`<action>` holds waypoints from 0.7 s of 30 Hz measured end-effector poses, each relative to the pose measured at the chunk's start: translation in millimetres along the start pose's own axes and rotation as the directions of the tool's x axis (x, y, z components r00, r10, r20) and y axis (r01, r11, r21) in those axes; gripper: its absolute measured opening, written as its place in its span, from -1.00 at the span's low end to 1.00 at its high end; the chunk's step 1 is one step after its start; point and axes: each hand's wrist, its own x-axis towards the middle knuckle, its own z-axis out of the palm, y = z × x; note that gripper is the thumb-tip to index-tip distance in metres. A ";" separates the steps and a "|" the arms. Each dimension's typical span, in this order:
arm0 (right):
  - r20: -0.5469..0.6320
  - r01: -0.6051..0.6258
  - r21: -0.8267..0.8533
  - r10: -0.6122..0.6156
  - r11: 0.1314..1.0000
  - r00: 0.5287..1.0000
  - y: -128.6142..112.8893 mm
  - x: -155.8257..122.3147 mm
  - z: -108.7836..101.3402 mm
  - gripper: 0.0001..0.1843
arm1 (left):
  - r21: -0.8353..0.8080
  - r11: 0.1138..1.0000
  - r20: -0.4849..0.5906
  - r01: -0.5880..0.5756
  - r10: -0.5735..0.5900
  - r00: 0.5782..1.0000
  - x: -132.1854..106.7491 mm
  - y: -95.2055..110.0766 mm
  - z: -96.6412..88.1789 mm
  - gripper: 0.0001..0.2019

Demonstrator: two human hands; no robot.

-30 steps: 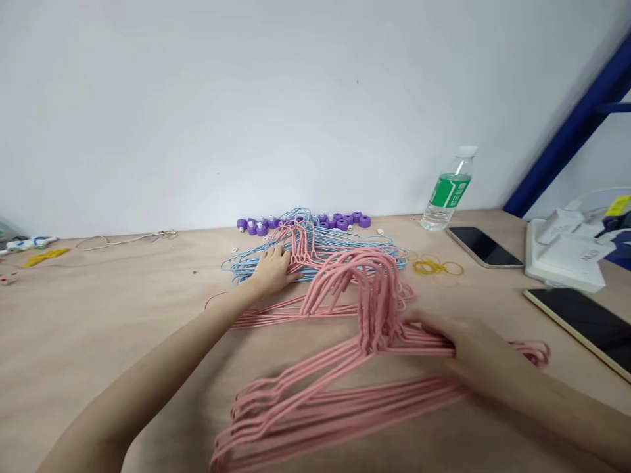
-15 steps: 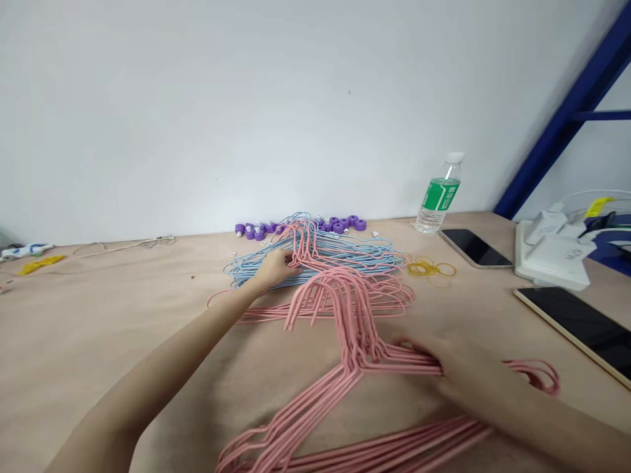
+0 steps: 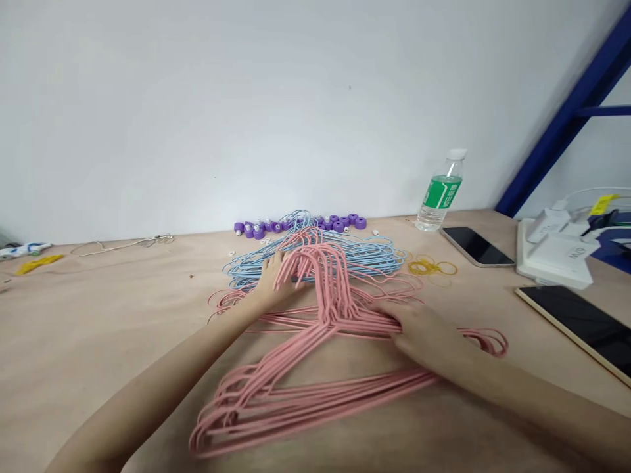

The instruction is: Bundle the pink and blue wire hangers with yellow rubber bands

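In the head view, a bundle of pink wire hangers (image 3: 305, 341) stands tilted over the table's middle, hooks pointing away and to the left. My right hand (image 3: 419, 335) is closed round the bundle's right shoulder. My left hand (image 3: 273, 282) is at the second group of pink hangers (image 3: 290, 318) lying just behind, its fingers bent round their neck part; the front hooks partly hide the fingertips. Beyond them lies a pile of blue wire hangers (image 3: 369, 256), with a few pink hooks resting over it.
Several purple round pieces (image 3: 338, 225) line the wall. To the right are yellow rubber bands (image 3: 428, 266), a water bottle (image 3: 441, 194), two phones (image 3: 477, 246) and a white power strip (image 3: 557, 259) with chargers. Yellow strips (image 3: 39, 264) and a pale cord (image 3: 123, 244) lie left.
My right hand has moved the front pink bundle away from me and left, toward the rear pink hangers. My left hand has come slightly nearer and its fingers have shifted round the hangers.
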 end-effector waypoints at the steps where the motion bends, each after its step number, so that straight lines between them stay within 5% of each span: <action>1: -0.014 -0.012 -0.027 0.012 1.000 1.000 -1.2 4.7 0.5 -0.34 | -0.015 1.000 -0.007 0.014 -0.014 1.000 -6.5 2.1 -3.6 -0.50; 5: -0.129 -0.006 -0.095 -0.007 0.996 0.992 -3.4 18.5 2.9 -0.40 | -0.116 0.992 0.029 0.046 -0.043 0.999 -37.7 6.8 -34.5 -0.69; 9: -0.219 -0.010 -0.095 -0.011 0.995 0.976 -3.4 17.0 7.3 -0.40 | -0.366 0.930 0.265 -0.023 0.128 0.956 -61.0 10.4 -58.2 -0.70; 13: -0.284 0.139 -0.081 -0.157 0.987 0.946 -4.2 3.3 13.9 -0.39 | -0.355 0.923 0.223 -0.152 0.241 0.945 -66.8 23.0 -45.6 -0.60; 19: -0.451 0.392 -0.191 -0.435 0.900 0.779 -23.5 -6.0 20.8 -0.45 | -0.281 0.920 0.080 -0.273 0.306 0.949 -66.5 59.4 -25.4 -0.68; 21: -0.440 0.421 -0.212 -0.471 0.882 0.765 -34.4 -2.6 23.2 -0.47 | -0.246 0.934 0.078 -0.260 0.286 0.955 -64.6 68.1 -22.4 -0.76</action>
